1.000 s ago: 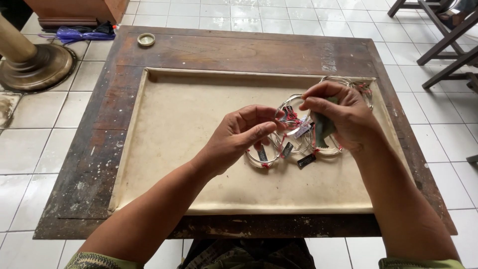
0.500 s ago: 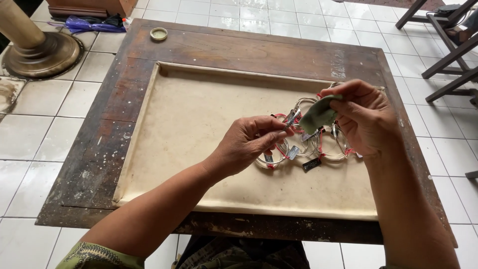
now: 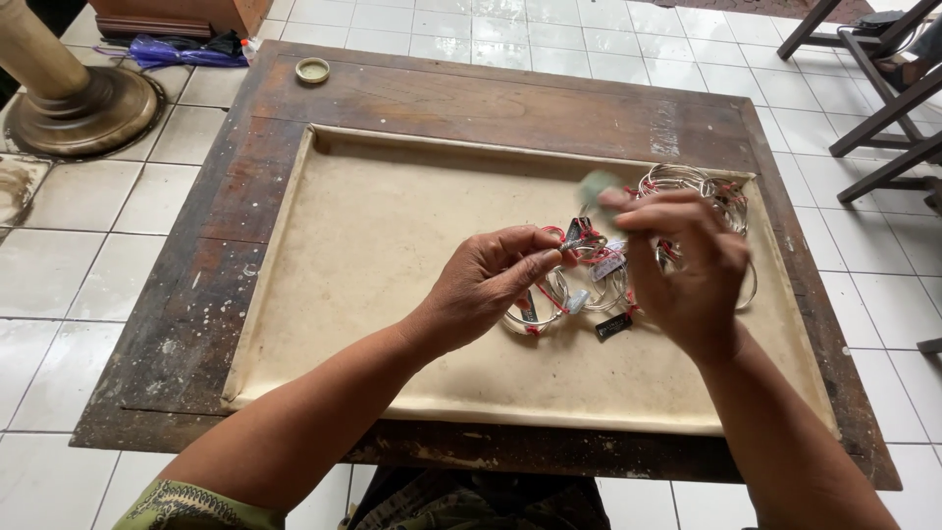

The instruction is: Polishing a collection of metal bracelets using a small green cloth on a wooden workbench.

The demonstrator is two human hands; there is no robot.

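My left hand (image 3: 491, 278) pinches a thin silver bangle (image 3: 574, 243) with red thread and a small tag, held just above a pile of silver bangles (image 3: 589, 290) with dark tags. My right hand (image 3: 687, 265) hovers beside it, fingers closed on a small pale green piece (image 3: 595, 186), blurred, at the fingertips. More silver bangles (image 3: 687, 182) lie behind my right hand. All rests on a beige padded panel (image 3: 392, 255) set into a low dark wooden table (image 3: 245, 177).
A small round lid (image 3: 313, 70) sits at the table's far left corner. A brass stand base (image 3: 74, 108) and a purple bag (image 3: 172, 51) are on the tiled floor at left. Dark wooden chair legs (image 3: 883, 88) stand at upper right.
My right hand has turned over, its back now to the camera, and lifted the green piece slightly up and left. My left hand keeps its pinch on the bangle.
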